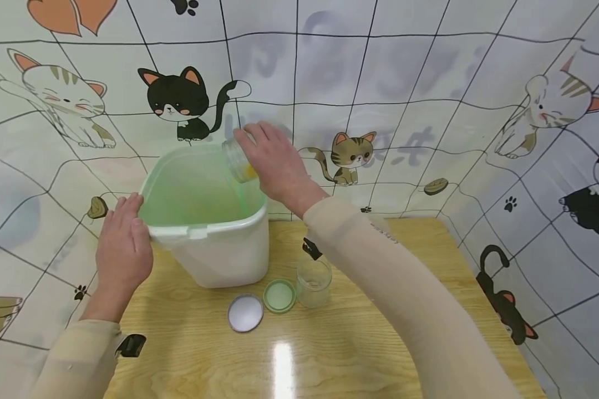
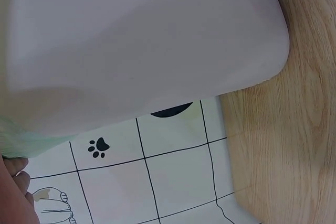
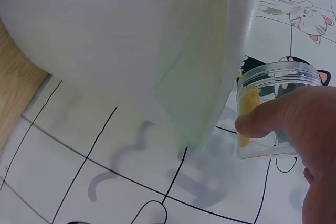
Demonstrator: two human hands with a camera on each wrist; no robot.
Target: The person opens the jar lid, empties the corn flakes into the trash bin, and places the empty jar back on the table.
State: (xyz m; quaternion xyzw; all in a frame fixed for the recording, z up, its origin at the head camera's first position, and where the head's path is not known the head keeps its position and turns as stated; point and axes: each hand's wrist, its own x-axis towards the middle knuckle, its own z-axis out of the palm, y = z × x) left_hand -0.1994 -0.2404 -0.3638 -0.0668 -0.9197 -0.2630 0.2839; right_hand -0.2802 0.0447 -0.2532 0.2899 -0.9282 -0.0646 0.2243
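A white plastic bin with a pale green interior stands at the back left of the table. My left hand rests against its left rim, fingers extended in the head view; in the left wrist view a few fingertips show beside the greenish edge. Over the bin's right side, my right hand grips a clear jar, tipped with its mouth toward the bin's inside. Something yellow lies along the jar's inner wall, partly behind the thumb. No lid is on this jar.
On the table before the bin lie a white-lined lid and a green-rimmed lid. Next to them stands a second clear jar, close to the right forearm. Cat-patterned tile covering encloses the back and sides.
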